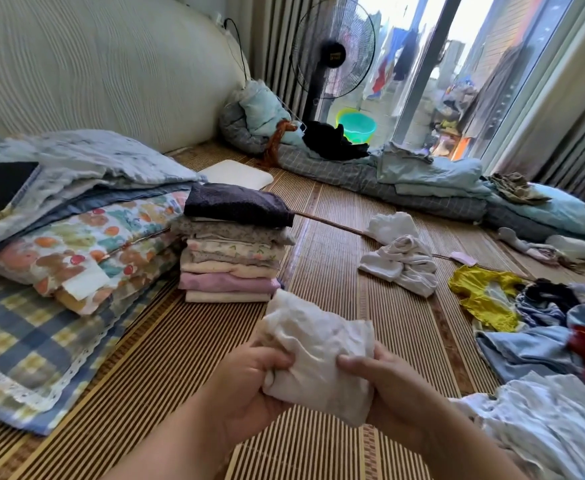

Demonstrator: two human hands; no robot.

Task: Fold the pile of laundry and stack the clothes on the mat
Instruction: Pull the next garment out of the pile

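Holding a small white garment up over the woven mat, both hands on it at once. My left hand grips the cloth's left edge: fingers curled in tight, thumb across the top, a wad of fabric bunched inside the fist. My right hand grips the right edge: thumb pressed flat onto the front face, the other fingers wrapped behind where I cannot see them. Neither hand has slack; both are clamped on the cloth. The piece is crumpled and partly folded, its upper corner poking up toward the stack.

Folded stack sits on the mat just ahead of my hands, pale pieces layered with a pink one near the bottom and a dark speckled piece on top. It stands touching the floral pillow to its left, which lies on a blue-and-yellow plaid blanket. A dark phone rests on grey bedding above that.

Unfolded laundry lies to my right: a white heap mid-mat, a yellow garment beyond it, then a tangle of blue, dark and red clothes, and a white crinkled piece nearest my right forearm. A thin stick runs across the mat from behind the stack toward the white heap.

Far side: rolled teal quilts, a standing fan, a green basin by the glass door.
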